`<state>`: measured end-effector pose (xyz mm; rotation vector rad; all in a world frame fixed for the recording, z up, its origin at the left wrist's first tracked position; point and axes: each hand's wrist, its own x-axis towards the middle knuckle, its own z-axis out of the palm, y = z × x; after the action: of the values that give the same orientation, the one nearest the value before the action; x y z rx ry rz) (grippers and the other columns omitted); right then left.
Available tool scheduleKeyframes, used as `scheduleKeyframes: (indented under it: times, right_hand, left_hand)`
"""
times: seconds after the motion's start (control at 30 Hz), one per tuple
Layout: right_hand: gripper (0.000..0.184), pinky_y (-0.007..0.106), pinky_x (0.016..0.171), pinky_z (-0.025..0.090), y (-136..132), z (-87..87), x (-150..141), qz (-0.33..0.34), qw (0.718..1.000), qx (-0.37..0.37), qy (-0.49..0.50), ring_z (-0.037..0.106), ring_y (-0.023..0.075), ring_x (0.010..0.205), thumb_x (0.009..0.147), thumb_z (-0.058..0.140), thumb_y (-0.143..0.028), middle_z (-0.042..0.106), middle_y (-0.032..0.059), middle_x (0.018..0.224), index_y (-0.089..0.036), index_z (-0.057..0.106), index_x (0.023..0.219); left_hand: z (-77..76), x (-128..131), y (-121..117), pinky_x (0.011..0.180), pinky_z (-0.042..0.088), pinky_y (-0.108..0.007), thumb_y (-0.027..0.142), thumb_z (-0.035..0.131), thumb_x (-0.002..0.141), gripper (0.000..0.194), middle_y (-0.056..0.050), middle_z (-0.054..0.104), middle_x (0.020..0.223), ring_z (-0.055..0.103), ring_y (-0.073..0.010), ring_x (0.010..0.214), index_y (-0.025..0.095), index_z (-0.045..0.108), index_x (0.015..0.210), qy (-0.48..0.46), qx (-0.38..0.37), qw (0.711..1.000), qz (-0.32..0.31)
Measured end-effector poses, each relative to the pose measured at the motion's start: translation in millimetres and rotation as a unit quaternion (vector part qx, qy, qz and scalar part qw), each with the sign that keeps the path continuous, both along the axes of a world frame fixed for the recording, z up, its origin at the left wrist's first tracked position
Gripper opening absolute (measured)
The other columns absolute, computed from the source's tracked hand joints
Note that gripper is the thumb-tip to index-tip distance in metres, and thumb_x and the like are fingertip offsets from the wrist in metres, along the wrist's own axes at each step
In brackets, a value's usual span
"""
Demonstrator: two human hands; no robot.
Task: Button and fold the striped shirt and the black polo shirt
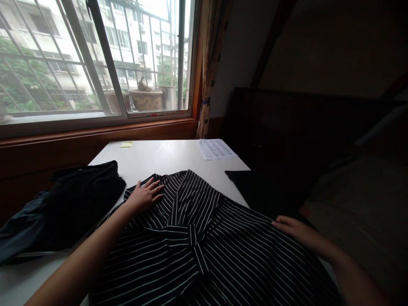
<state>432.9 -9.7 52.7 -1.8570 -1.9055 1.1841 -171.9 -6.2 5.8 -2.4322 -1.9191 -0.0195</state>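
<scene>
A black dress with thin white stripes (pixel 242 246) lies spread over the table, with a belt of the same cloth (pixel 193 238) tied at its waist. My left hand (pixel 145 194) rests flat on its upper left part, fingers spread. At the dress's right edge, my right hand (pixel 293 229) has its fingers closed on the cloth; the thumb and part of the fingers are hard to make out in the shade. The lower end of the dress runs out of view towards me.
Dark folded clothes (pixel 86 199) lie at the table's left edge, and another black cloth (pixel 264 189) at the right. Papers (pixel 216 148) and a yellow sticky note (pixel 126 144) are at the far end of the white table (pixel 159 157). A barred window (pixel 143 55) stands behind.
</scene>
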Motion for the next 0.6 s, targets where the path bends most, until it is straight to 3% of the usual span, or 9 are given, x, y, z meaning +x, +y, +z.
scheduleKeyframes:
  times: [0.27, 0.4, 0.6]
  right_hand:
    - [0.053, 0.03, 0.066, 0.047, 30.8, -8.9, -12.5, 0.016, 1.0, 0.014, 0.018, 0.058, 0.0205, 0.072, 0.075, 0.059, -0.075, 0.06, -0.0002, 0.071, -0.022, 0.058, 0.073]
    - [0.051, 0.029, 0.066, 0.046, 60.1, 1.1, -19.6, 0.037, 0.999, 0.002, 0.024, 0.059, 0.0198, 0.074, 0.076, 0.061, -0.073, 0.062, -0.0001, 0.074, -0.022, 0.062, 0.077]
    - [0.049, 0.029, 0.063, 0.045, 124.3, 20.9, -30.0, 0.029, 1.0, 0.009, -0.001, 0.057, 0.0186, 0.068, 0.071, 0.069, -0.07, 0.062, 0.0001, 0.069, -0.022, 0.063, 0.074]
  left_hand:
    - [-2.8, -13.2, 6.0, 0.115, 0.008, -0.072, 0.052, 0.032, 0.103, 0.052, 0.001, 0.023, 0.166, 0.007, -0.0334, 0.155, 0.04, 0.035, 0.154, 0.017, 0.006, 0.998, 0.055]
    - [0.3, -16.3, 13.2, 0.114, 0.008, -0.074, 0.05, 0.031, 0.103, 0.052, 0.0, 0.022, 0.167, 0.008, -0.0356, 0.155, 0.04, 0.034, 0.155, 0.029, -0.009, 0.996, 0.085]
    - [3.4, -11.1, 31.0, 0.111, 0.004, -0.078, 0.053, 0.031, 0.102, 0.055, -0.002, 0.021, 0.167, 0.006, -0.0386, 0.154, 0.039, 0.033, 0.155, 0.026, -0.024, 0.989, 0.141]
